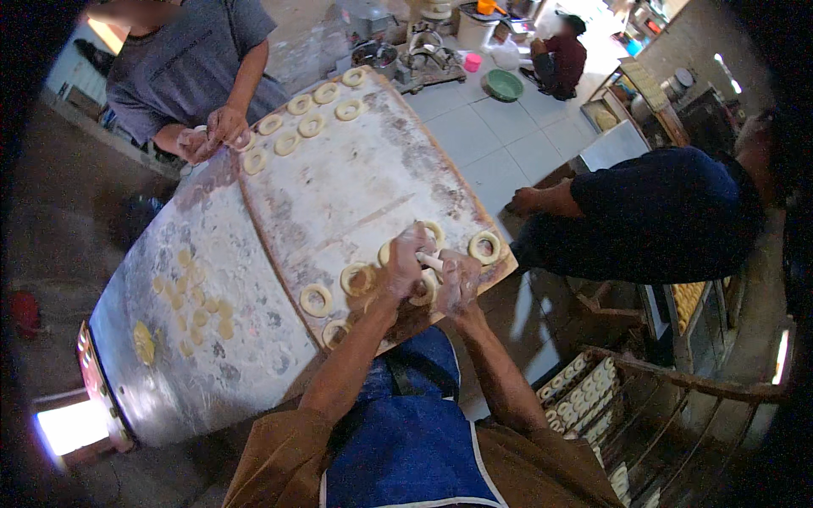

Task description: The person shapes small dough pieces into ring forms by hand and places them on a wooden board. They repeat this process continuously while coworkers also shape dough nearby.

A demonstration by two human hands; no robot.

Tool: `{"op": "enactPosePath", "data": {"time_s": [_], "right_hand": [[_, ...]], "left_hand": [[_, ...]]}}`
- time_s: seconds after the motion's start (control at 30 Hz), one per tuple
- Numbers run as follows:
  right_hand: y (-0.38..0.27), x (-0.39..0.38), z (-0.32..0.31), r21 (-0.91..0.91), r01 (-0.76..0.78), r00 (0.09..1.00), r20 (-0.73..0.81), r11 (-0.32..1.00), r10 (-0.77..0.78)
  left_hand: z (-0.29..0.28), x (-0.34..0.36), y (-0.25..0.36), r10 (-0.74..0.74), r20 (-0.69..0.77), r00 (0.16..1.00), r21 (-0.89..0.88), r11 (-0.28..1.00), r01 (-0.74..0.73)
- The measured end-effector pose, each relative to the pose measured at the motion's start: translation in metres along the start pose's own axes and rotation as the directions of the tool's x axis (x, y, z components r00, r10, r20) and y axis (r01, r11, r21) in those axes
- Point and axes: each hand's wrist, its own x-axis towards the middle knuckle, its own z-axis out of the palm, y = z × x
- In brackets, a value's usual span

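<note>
Between my two hands a short pale strip of dough is stretched just above a floured wooden board. My left hand is closed on one end of the strip. The other end is in my right hand, whose fingers are curled around it. Dough rings lie on the board around and beneath my hands: one ring to the left, another ring nearer, and a ring at the right corner. My hands partly cover several of them.
Across the table a person handles dough beside more rings. Dough pieces lie on the floured metal tabletop. Another person bends at the right. A rack with trays of rings stands lower right.
</note>
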Motion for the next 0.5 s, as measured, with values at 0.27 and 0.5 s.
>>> {"op": "enactPosePath", "data": {"time_s": [0.27,0.5], "right_hand": [[0.003,0.082,-0.065,0.030,-0.318,0.941,0.133,0.948,0.311],[0.072,0.052,-0.043,-0.570,-0.195,0.980,-0.076,0.798,0.185]], "left_hand": [[0.035,0.072,0.065,-0.011,-0.096,0.995,0.003,1.000,0.011],[0.032,0.075,0.034,0.046,-0.105,0.993,0.815,0.577,0.059]]}}
